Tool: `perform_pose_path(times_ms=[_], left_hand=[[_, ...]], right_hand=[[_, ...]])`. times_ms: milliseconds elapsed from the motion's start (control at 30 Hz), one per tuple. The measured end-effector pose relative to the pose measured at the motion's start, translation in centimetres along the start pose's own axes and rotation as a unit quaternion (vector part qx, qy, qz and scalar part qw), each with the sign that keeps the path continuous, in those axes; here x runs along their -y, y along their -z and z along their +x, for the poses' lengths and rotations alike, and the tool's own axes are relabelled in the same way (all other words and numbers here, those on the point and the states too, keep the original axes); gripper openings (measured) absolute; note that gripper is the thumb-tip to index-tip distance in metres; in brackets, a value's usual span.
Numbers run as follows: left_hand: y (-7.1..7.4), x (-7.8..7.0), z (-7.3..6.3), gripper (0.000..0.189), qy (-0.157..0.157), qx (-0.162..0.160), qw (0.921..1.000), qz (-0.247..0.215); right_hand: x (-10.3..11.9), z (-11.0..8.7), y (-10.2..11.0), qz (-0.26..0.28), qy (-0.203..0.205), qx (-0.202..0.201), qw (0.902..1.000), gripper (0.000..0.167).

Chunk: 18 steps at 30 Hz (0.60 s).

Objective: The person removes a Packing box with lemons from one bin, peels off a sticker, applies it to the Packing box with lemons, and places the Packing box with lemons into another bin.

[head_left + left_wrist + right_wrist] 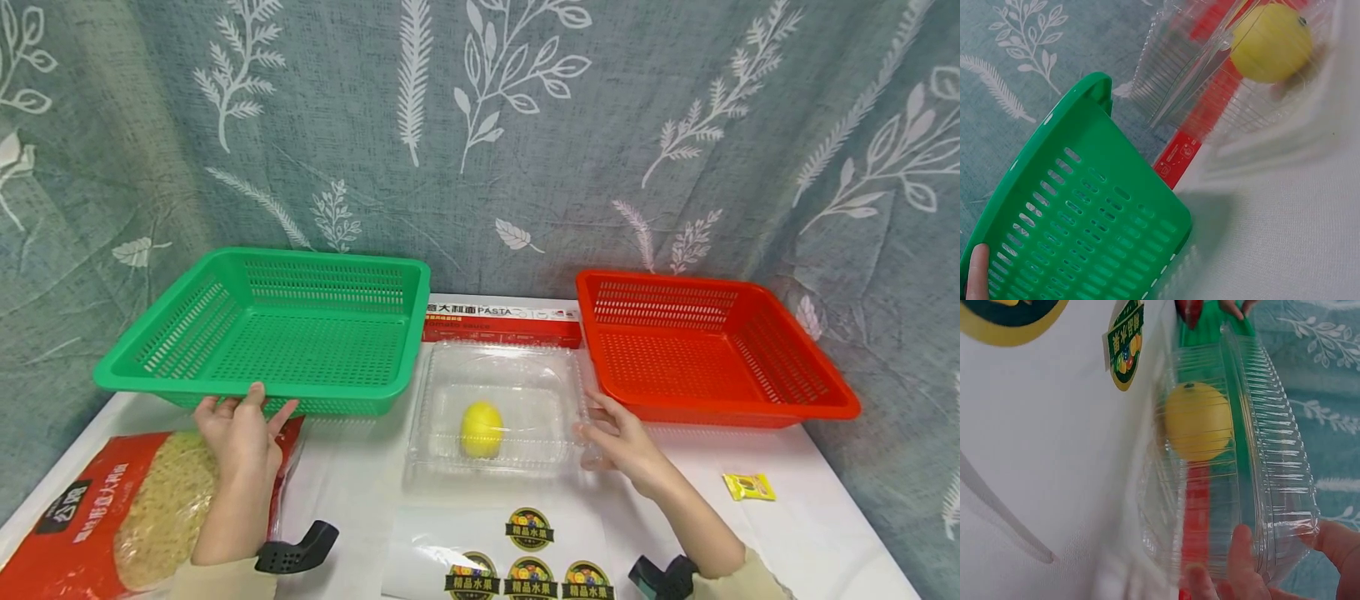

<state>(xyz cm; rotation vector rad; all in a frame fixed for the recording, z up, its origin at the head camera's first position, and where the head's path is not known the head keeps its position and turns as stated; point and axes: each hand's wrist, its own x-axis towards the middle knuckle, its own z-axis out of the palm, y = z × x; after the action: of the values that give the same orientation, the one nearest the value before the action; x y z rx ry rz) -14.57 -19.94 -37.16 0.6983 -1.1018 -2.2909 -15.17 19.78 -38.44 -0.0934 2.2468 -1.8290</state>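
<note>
My right hand holds the right side of a clear plastic clamshell box, thumb and fingers on opposite sides of its edge in the right wrist view. Inside the box, toward its front, lies a yellow lemon. At the left, my left hand touches the front rim of a green plastic basket with its fingers spread. The left wrist view shows one straight finger against the basket's outer wall, while the other fingers are out of that view. No fruit shows in the green basket.
A red basket stands at the back right. Behind the box lies a red pasta box. A red bag of pasta sits below my left arm. A sheet of round fruit stickers lies in front, and a small yellow packet at the right.
</note>
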Motion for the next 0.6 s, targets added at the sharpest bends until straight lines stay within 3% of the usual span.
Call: perform_pose_path(times_ms=[600], left_hand=[[-0.06,0.08,0.02,0.048,-0.003,-0.003,1.0,0.004]], right_hand=[[-0.22,0.07,0.02,0.005,-0.004,0.006,1.0,0.063]])
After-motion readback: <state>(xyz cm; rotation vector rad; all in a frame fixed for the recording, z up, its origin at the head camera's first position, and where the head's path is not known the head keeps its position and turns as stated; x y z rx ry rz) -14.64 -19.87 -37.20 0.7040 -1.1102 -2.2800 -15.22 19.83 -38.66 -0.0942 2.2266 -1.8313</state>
